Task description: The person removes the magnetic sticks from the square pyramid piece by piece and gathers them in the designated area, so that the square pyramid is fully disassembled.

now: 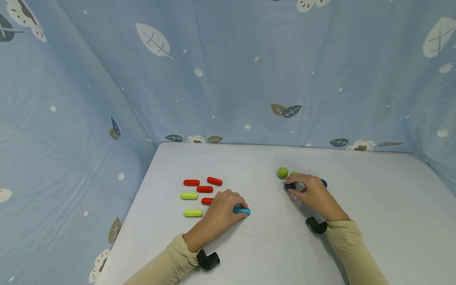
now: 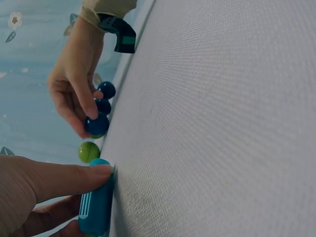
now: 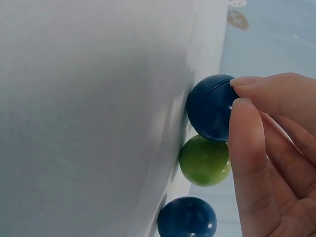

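Observation:
My left hand [image 1: 222, 208] holds a short light-blue stick [image 1: 243, 211] with rounded edges, thumb on one side and fingers on the other. White lines run along this blue stick [image 2: 94, 202] in the left wrist view, and it lies at the table surface. Over on the right, my right hand [image 1: 313, 194] pinches a dark blue ball [image 3: 210, 108] between thumb and fingertip; the ball is at the tabletop. Beside it are a green ball [image 1: 282, 172] and a second green ball [image 3: 205, 160]. Another dark blue ball [image 1: 323, 183] is partly hidden behind the right hand.
Left of the left hand lie several short red sticks [image 1: 191, 182], one partly covered by the hand. Two yellow-green sticks [image 1: 193, 213] lie nearby. The white table [image 1: 270, 245] meets a blue patterned cloth [image 1: 231, 79] at its back and left edges.

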Tool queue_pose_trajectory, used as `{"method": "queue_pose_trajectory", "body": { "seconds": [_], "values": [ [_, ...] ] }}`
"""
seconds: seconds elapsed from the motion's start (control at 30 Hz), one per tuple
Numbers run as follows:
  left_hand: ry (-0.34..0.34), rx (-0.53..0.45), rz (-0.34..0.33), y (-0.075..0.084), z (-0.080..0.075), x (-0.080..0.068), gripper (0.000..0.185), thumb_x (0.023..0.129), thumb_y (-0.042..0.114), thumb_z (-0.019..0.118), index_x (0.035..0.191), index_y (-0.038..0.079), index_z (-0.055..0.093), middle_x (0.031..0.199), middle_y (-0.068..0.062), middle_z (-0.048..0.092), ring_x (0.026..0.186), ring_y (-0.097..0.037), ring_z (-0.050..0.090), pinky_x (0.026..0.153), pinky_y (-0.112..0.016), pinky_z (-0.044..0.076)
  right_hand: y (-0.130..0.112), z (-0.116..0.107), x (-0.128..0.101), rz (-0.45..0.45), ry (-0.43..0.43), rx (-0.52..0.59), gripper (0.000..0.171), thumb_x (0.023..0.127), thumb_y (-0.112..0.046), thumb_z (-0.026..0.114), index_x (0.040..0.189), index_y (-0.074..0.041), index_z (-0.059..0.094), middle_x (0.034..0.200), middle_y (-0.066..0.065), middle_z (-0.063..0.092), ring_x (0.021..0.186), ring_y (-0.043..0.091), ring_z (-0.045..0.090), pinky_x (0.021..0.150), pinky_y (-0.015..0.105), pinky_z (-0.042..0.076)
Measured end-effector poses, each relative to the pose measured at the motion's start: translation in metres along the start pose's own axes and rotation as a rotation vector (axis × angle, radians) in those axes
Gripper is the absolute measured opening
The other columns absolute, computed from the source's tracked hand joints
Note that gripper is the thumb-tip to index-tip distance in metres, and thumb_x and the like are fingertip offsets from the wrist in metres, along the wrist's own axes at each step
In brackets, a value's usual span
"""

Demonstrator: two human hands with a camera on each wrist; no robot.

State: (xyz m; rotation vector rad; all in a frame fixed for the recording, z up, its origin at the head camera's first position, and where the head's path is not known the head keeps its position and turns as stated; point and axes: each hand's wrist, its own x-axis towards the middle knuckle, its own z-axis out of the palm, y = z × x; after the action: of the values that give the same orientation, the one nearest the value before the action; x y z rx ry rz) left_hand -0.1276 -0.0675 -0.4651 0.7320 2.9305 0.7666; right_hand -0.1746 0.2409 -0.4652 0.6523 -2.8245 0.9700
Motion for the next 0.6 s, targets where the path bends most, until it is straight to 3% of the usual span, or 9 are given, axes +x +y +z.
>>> {"method": "queue_pose_trajectory", "body": {
  "seconds": [0.43, 0.6],
  "values": [
    [-0.003, -0.013, 0.001, 0.0004, 0.0001, -0.0003, 0.014, 0.083, 0.027, 0.088, 0.094, 0.023, 0.081, 0.095, 0.011, 0.077, 0.087, -0.008, 0.059, 0.075, -0.023, 0.04, -0.0013, -0.0014, -0.002, -0.002, -0.001, 0.016, 0.033, 0.083, 0.002, 0.082, 0.114, -0.008, 0.077, 0.124, 0.014, 0.074, 0.111, 0.032, 0.071, 0.072, 0.029, 0.06],
    [-0.006, -0.029, -0.005, 0.0009, 0.0006, -0.0012, 0.023, 0.083, 0.029, 0.088, 0.104, 0.022, 0.08, 0.105, 0.009, 0.074, 0.099, -0.012, 0.063, 0.084, -0.03, 0.047, -0.0015, -0.0027, -0.0038, -0.016, 0.016, 0.031, 0.032, 0.083, -0.001, 0.083, 0.113, -0.009, 0.077, 0.123, 0.013, 0.075, 0.11, 0.031, 0.072, 0.071, 0.028, 0.061]
  ]
}}
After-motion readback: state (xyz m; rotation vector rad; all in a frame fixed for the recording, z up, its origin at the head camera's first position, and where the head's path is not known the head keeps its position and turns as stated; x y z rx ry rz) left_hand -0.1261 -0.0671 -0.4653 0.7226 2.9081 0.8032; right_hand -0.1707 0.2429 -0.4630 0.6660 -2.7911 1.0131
